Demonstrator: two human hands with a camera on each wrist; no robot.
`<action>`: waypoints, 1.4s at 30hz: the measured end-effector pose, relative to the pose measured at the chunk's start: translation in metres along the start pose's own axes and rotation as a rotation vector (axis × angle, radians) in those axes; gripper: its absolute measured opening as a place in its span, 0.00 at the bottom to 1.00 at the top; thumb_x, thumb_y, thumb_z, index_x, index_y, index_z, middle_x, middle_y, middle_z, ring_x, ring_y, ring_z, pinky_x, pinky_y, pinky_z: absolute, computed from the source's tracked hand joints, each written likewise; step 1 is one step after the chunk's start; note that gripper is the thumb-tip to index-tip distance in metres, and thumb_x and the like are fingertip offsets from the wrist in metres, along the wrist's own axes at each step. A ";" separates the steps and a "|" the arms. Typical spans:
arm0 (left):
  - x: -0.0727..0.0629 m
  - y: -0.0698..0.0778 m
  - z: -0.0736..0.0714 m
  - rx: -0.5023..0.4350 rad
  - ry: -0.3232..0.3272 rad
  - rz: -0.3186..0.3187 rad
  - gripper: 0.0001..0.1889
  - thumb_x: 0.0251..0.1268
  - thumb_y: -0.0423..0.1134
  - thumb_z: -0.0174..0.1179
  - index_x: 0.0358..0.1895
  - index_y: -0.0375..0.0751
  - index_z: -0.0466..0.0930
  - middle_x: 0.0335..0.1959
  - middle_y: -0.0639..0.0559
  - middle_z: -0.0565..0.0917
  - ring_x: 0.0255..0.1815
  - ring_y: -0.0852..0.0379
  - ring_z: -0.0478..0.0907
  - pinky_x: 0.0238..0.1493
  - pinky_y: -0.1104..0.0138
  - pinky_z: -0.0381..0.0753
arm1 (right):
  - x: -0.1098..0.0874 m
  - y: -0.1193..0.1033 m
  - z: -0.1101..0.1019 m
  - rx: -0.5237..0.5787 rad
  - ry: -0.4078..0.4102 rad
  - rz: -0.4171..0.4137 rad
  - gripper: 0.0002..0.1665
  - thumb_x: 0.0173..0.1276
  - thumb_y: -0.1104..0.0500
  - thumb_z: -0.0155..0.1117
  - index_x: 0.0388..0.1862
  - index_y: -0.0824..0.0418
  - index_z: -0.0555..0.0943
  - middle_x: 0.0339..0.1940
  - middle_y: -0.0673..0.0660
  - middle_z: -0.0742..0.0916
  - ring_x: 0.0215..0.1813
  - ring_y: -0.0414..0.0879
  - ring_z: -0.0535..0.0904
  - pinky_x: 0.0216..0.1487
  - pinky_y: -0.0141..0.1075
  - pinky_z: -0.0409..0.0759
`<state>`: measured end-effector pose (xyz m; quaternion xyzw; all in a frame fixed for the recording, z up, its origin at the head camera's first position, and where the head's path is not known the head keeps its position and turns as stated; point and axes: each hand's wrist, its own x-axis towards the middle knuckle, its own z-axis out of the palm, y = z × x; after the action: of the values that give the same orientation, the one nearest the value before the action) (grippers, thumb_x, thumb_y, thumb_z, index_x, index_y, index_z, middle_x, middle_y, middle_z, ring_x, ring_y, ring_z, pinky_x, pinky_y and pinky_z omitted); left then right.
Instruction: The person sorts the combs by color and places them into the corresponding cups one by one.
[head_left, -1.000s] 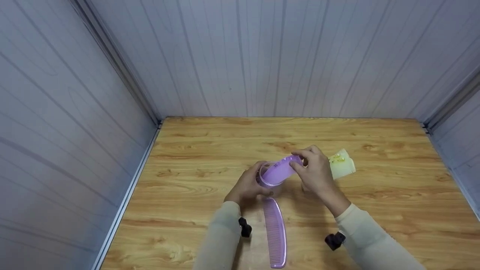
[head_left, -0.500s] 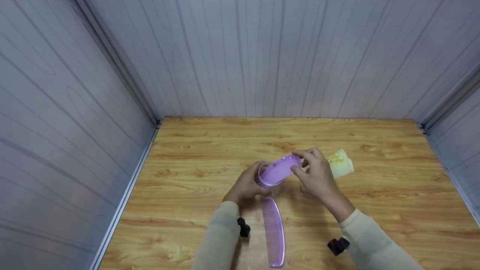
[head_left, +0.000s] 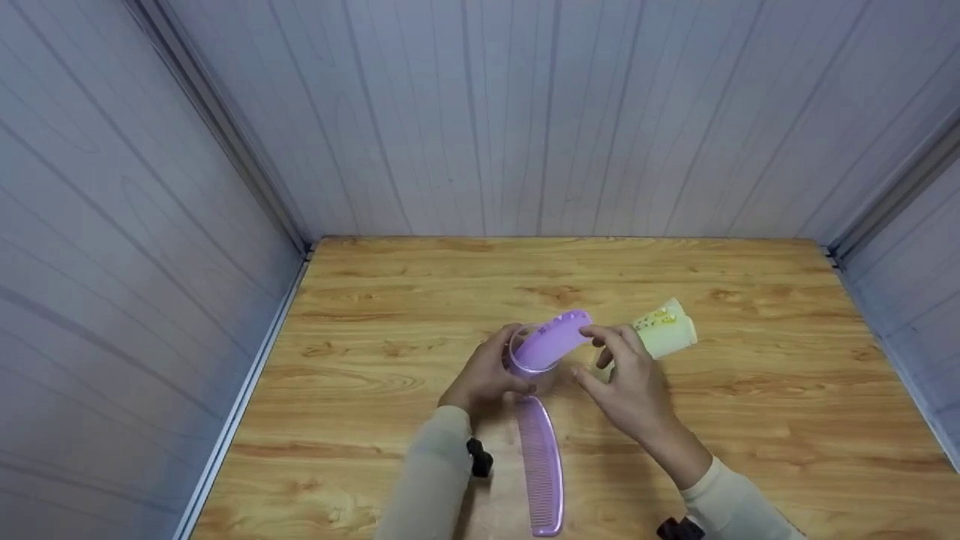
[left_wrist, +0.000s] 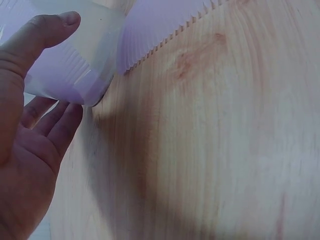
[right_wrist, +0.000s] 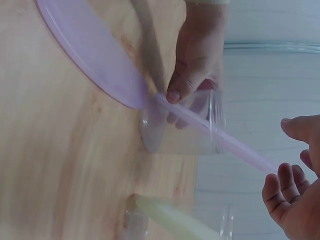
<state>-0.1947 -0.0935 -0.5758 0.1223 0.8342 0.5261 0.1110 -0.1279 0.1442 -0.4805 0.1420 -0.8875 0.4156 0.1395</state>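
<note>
My left hand (head_left: 484, 371) grips a clear jar (right_wrist: 192, 142), thumb on one side and fingers curled round the other. A flat purple comb (head_left: 553, 343) leans inside it, its upper end sticking out past the rim toward the right. My right hand (head_left: 631, 382) is beside that upper end, thumb and fingers apart, holding nothing; the index fingertip is right at the comb's edge. Below the jar, a larger purple comb (head_left: 544, 472) lies lengthwise on the table.
Beyond my right hand, a pale yellow piece with small yellow decorations (head_left: 666, 331) leans in a second clear jar (right_wrist: 134, 222). Wood-grain table (head_left: 375, 420) spreads around. Light panel walls (head_left: 480, 120) close off its back and both sides.
My right thumb and fingers have come off the leaning comb and spread, and the hand has drawn slightly back toward me. The left hand keeps its hold on the jar.
</note>
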 end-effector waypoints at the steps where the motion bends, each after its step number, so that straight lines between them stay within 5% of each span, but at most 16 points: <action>1: -0.001 0.000 0.000 0.000 0.002 -0.005 0.53 0.37 0.30 0.81 0.74 0.61 0.67 0.69 0.54 0.77 0.67 0.53 0.76 0.71 0.56 0.73 | -0.004 0.000 0.002 0.010 -0.010 0.002 0.32 0.55 0.62 0.82 0.60 0.57 0.82 0.47 0.54 0.81 0.39 0.41 0.77 0.35 0.34 0.79; 12: -0.003 -0.001 0.000 -0.020 0.006 -0.022 0.53 0.38 0.30 0.81 0.74 0.60 0.67 0.69 0.56 0.77 0.68 0.54 0.76 0.71 0.58 0.73 | -0.049 0.011 0.023 0.035 -0.155 0.064 0.28 0.52 0.58 0.84 0.52 0.51 0.84 0.42 0.49 0.82 0.39 0.41 0.79 0.40 0.35 0.81; 19: -0.003 0.000 -0.001 -0.016 0.001 -0.003 0.53 0.38 0.31 0.81 0.74 0.56 0.66 0.69 0.53 0.78 0.68 0.52 0.76 0.71 0.56 0.73 | -0.069 0.016 0.033 0.049 -0.211 0.124 0.30 0.50 0.56 0.85 0.52 0.57 0.84 0.41 0.51 0.82 0.37 0.41 0.80 0.40 0.38 0.84; 34: -0.003 0.002 0.002 -0.042 0.002 -0.005 0.54 0.38 0.28 0.80 0.74 0.58 0.66 0.70 0.51 0.77 0.68 0.50 0.76 0.72 0.54 0.72 | -0.101 0.025 0.046 0.055 -0.340 0.158 0.36 0.49 0.52 0.86 0.55 0.59 0.79 0.41 0.53 0.80 0.35 0.40 0.77 0.36 0.30 0.78; 42: -0.004 0.002 0.002 -0.060 -0.009 -0.006 0.53 0.39 0.27 0.78 0.74 0.58 0.66 0.70 0.51 0.77 0.67 0.52 0.76 0.72 0.56 0.73 | -0.108 0.026 0.053 0.059 -0.386 0.164 0.35 0.49 0.53 0.85 0.54 0.59 0.79 0.33 0.49 0.81 0.31 0.36 0.76 0.33 0.29 0.76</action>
<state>-0.1897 -0.0923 -0.5748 0.1189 0.8180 0.5500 0.1197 -0.0449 0.1340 -0.5706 0.1504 -0.8938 0.4164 -0.0713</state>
